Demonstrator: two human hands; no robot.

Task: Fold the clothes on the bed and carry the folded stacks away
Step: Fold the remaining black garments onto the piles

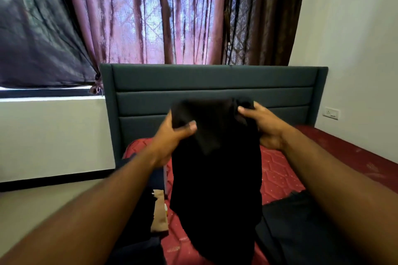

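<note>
Two hands, my left hand [172,135] and right hand [266,128], pinch the black garment [215,178] at centre frame, fingers curled round its top corners.

Your bed [277,175] is wearing a red quilted cover. Dark clothes [301,221] and a tan garment [159,213] are lying on it.

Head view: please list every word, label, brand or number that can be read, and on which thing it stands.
None can be read.
Black garment, held up by both hands: no print visible.
Brown paper packet on the bed: marks too blurred.
Wall socket: no lettering legible.
</note>
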